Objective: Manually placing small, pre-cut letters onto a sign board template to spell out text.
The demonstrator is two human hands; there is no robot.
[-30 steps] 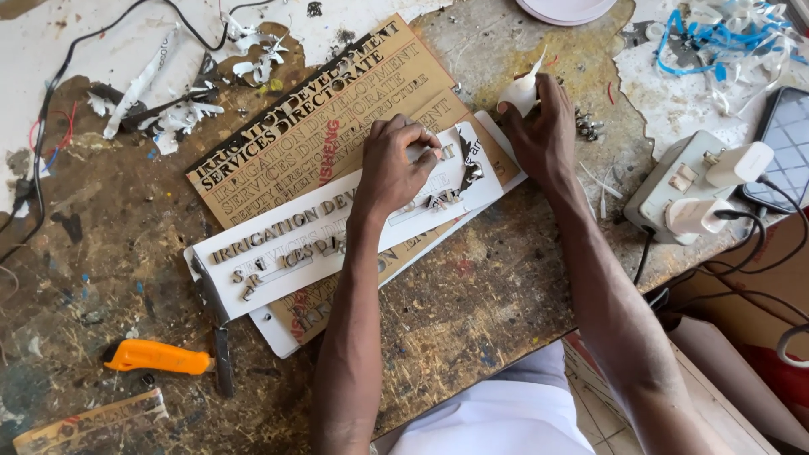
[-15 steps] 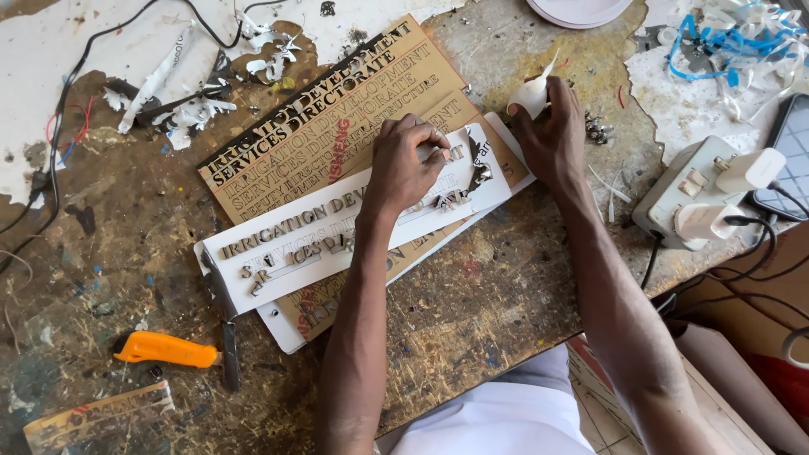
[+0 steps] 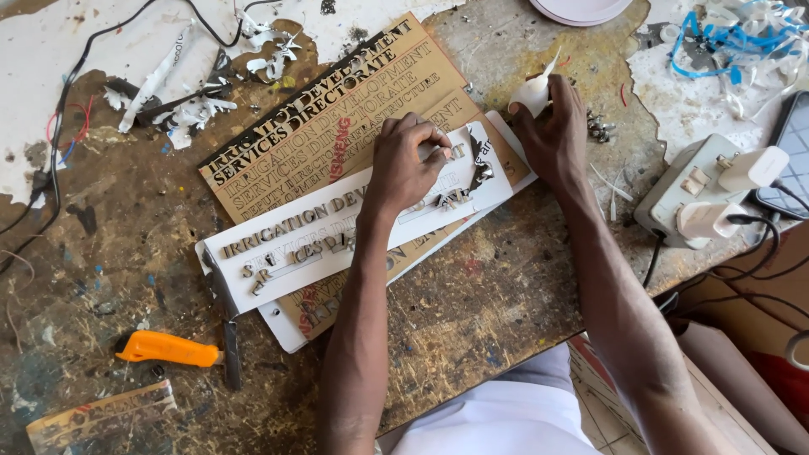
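Note:
My left hand rests with curled fingers on a long white sign strip, its fingertips pinching or pressing a small cut-out letter near the strip's right end. Several gold letters sit along the strip, and loose ones lie next to the hand. The strip lies across a tan engraved sign plate. My right hand hovers at the strip's far right end, gripping a small white pointed object that looks like a glue bottle.
An orange-handled knife and a dark metal blade lie at the left front. A power strip with chargers and a phone sit at the right. Peeled white and blue scraps and cables litter the back of the worn table.
Both hands stay in nearly the same place on the strip. Only the left fingers shift slightly over the letter.

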